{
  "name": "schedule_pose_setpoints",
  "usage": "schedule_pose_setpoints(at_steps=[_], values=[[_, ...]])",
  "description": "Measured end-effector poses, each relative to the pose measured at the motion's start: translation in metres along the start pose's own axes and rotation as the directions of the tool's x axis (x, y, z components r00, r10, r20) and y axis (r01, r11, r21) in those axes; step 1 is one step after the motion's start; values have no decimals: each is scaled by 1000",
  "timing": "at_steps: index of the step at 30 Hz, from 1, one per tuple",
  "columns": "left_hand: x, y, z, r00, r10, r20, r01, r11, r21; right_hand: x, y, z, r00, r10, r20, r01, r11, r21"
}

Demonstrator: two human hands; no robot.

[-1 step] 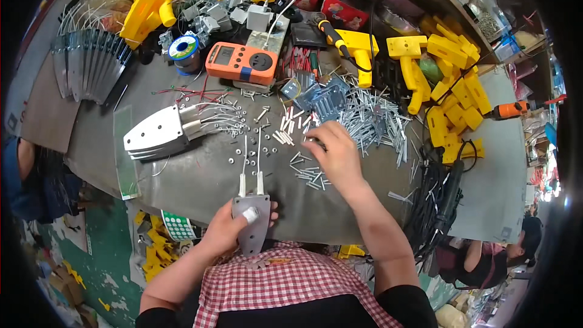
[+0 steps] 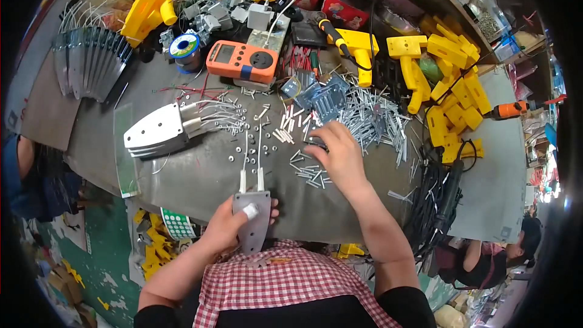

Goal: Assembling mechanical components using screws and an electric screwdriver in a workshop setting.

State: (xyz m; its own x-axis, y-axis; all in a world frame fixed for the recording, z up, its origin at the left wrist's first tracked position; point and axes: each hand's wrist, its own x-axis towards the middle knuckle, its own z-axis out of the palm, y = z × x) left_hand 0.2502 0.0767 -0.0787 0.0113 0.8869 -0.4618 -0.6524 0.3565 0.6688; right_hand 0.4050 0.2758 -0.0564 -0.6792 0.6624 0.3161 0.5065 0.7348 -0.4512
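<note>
While left hand (image 2: 234, 226) grasps grey plate (image 2: 251, 222), right hand (image 2: 340, 155) fingertips hidden among pins (image 2: 310, 173), grip unclear.

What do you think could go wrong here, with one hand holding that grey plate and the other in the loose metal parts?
The left hand holds the grey plate at the table edge, so it might slip off. The right hand reaches into the loose metal pins; it could scatter them or the small nuts nearby.

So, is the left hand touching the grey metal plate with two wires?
Touching. The head view shows the left hand wrapped around the grey metal plate, thumb pressed on its top face, no gap between them.
</note>
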Motion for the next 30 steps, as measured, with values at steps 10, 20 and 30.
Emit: schedule_pose_setpoints(at_steps=[10, 20, 30], values=[[4, 5, 12, 996, -51, 74, 58, 994, -88, -115, 15, -69, 996, 84, -39, -86, 996, -32], [9, -17, 34, 974, -165, 157, 182, 978, -98, -147, 11, -27, 806, 569, -163, -560, 822, 98], [4, -25, 39, 943, -261, 207, 265, 964, 7, -101, -48, 2, 979, 44, -199, 24, 945, 326]])
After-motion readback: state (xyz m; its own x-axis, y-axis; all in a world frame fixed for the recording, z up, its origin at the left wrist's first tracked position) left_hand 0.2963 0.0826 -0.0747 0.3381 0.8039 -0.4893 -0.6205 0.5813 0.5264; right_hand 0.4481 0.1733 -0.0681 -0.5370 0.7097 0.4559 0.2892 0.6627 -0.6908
